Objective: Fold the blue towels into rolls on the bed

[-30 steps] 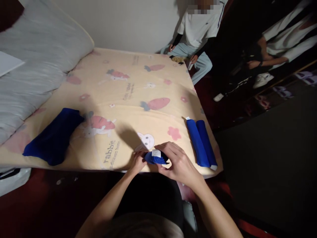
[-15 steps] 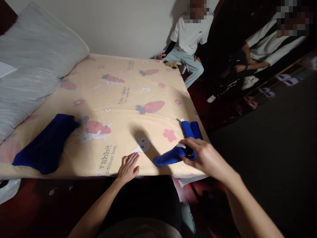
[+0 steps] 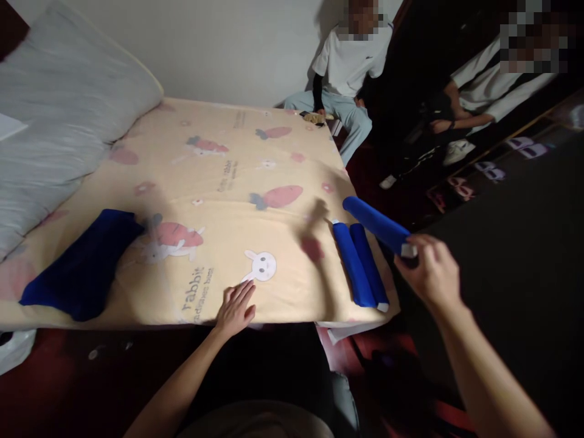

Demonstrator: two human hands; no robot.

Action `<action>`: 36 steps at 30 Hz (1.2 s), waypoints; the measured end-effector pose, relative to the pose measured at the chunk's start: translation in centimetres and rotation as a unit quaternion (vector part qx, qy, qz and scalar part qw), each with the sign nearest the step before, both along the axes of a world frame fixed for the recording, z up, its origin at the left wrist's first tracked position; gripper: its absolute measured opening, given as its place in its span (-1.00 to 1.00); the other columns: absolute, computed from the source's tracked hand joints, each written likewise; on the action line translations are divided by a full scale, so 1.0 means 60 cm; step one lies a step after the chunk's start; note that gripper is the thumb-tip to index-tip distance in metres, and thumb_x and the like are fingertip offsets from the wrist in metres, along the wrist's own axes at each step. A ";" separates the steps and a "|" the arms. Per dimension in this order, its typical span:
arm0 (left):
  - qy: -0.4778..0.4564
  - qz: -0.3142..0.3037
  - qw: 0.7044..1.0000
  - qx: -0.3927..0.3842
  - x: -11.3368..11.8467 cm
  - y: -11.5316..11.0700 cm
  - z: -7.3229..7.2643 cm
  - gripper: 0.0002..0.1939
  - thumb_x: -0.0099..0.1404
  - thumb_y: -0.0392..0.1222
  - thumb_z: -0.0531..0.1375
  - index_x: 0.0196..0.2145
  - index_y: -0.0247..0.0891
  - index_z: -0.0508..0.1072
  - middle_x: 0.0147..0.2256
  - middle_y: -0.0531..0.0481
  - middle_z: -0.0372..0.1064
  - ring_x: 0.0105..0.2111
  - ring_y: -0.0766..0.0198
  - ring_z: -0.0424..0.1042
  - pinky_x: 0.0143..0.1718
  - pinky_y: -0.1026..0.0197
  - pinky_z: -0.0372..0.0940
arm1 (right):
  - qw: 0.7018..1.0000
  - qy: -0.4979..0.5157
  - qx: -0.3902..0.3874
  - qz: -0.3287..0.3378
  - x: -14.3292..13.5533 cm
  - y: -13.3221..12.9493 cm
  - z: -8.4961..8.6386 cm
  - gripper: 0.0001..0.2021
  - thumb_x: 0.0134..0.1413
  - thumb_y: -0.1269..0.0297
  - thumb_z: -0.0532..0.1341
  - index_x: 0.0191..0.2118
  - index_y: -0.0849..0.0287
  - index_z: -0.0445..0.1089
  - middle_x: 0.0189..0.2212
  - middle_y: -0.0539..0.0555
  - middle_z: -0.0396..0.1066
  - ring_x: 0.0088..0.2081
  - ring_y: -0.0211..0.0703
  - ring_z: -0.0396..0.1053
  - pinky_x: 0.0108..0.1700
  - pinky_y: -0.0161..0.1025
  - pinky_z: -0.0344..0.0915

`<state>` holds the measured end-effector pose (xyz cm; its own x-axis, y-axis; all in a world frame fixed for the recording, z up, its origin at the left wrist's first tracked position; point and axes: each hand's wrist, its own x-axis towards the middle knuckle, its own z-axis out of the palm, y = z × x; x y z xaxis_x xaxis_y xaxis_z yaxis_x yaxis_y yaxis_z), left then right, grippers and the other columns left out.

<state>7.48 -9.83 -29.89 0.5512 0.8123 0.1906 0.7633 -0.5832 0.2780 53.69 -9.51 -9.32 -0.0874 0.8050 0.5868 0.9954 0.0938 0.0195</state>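
My right hand (image 3: pixel 431 274) grips one end of a rolled blue cloth (image 3: pixel 376 222), near its white tag, and holds it above the right edge of the bed. Below and left of it, two more blue cloth rolls (image 3: pixel 352 264) lie side by side on the patterned bed sheet (image 3: pixel 173 170). My left hand (image 3: pixel 236 309) rests flat on the sheet by the front edge, fingers stretched out, touching near a printed white rabbit head. Far to the left, an unrolled blue cloth (image 3: pixel 86 264) lies loosely folded on the bed.
A large grey cushion or folded bedding (image 3: pixel 73 103) takes up the back left of the bed. One person (image 3: pixel 351 67) sits at the far right corner; another person (image 3: pixel 479 91) sits farther right. Slippers (image 3: pixel 529 148) stand along the dark right side.
My right hand has moved right and away from the front edge with the blue roll, which has swung round to point toward the back left. My left hand has stayed in place.
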 end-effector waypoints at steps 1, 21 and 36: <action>-0.002 0.001 1.000 -0.003 0.000 0.000 0.001 -0.41 0.39 -0.18 0.05 0.35 -0.22 0.17 0.31 -0.20 0.18 0.31 0.02 0.17 0.23 -0.10 0.05 | 0.999 0.005 -0.030 -0.032 0.010 -0.020 -0.060 -0.67 0.23 0.15 0.11 0.01 0.22 0.33 -0.06 0.32 0.40 -0.05 0.17 0.38 -0.04 0.01 0.37; -0.002 0.008 1.000 -0.013 0.002 0.000 0.004 -0.39 0.38 -0.19 0.06 0.36 -0.20 0.16 0.30 -0.20 0.19 0.30 0.00 0.18 0.23 -0.11 0.05 | 0.938 0.127 -0.182 -0.265 0.007 -0.077 -0.255 -0.12 0.11 -0.32 0.03 0.34 0.27 0.03 0.20 0.45 0.15 0.10 0.38 0.28 0.02 0.17 0.29; -0.016 0.020 1.000 0.006 0.006 -0.003 -0.002 -0.43 0.35 -0.23 0.05 0.30 -0.20 0.25 0.28 -0.16 0.23 0.28 0.04 0.22 0.21 -0.10 0.06 | 0.879 0.128 -0.323 -0.326 -0.008 -0.060 -0.296 -0.03 0.06 -0.11 0.19 0.44 0.25 -0.22 -0.09 0.42 0.35 -0.11 0.43 0.46 -0.17 0.19 0.36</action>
